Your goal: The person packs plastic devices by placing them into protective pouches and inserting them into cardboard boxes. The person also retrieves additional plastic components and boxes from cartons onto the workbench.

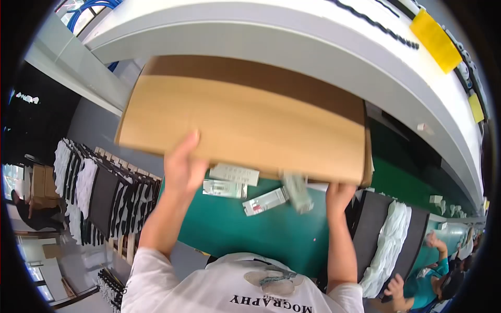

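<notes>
A wide brown cardboard box (240, 122) is held up above the green table, tilted, its broad side facing me. My left hand (185, 164) grips its lower left edge, thumb on the cardboard and the other fingers hidden. At the lower right corner my right hand (340, 197) is closed on the same box, fingers mostly out of sight. Just below lie small flat packets: a white one (235, 174), a clear-wrapped one (225, 189) and one with a red mark (266, 202). Another packet (298, 193) looks smeared by motion near the box's lower edge.
A white shelf (271, 44) curves over the box. The green tabletop (235, 229) is in front of me. Racks of black and white bundled items stand left (99, 195) and right (389, 240). A co-worker in a teal shirt (422, 287) is at the lower right.
</notes>
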`<move>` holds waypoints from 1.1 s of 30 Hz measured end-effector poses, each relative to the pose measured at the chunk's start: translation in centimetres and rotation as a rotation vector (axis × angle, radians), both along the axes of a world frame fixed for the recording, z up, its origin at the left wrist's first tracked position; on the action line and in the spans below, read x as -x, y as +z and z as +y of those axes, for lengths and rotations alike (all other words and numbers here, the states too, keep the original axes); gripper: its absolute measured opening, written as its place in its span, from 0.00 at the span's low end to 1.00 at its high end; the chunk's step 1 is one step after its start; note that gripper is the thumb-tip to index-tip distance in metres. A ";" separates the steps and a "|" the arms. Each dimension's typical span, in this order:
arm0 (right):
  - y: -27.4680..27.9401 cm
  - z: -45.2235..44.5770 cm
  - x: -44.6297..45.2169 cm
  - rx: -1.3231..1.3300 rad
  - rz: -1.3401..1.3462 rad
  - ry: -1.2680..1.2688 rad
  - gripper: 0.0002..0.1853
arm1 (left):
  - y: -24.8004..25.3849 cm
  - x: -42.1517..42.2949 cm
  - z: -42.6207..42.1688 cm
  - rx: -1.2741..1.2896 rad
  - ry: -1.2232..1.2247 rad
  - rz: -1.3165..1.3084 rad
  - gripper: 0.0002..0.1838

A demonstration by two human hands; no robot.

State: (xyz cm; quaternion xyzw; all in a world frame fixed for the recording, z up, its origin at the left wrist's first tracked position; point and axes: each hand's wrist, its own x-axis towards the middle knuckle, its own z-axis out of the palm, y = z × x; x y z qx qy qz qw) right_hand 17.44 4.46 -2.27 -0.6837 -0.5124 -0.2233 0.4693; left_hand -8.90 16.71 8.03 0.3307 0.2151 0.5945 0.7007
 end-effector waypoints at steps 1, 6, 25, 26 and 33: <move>0.0 0.2 0.0 -0.032 -0.035 -0.004 0.13 | 0.0 0.0 0.0 -0.001 0.018 -0.014 0.23; 0.8 3.0 -2.4 0.397 0.544 -0.007 0.15 | 0.1 -0.7 5.0 0.100 0.024 0.068 0.21; -11.1 -24.9 11.8 1.162 0.349 0.018 0.49 | -20.6 9.8 -12.6 -0.582 -0.153 1.509 0.24; -11.6 -24.3 11.8 1.106 0.510 0.005 0.49 | -20.9 9.8 -13.5 -0.625 -0.191 1.475 0.24; -5.8 -11.1 10.9 0.684 0.862 0.117 0.50 | -19.4 8.1 -17.5 -0.352 -0.425 1.323 0.23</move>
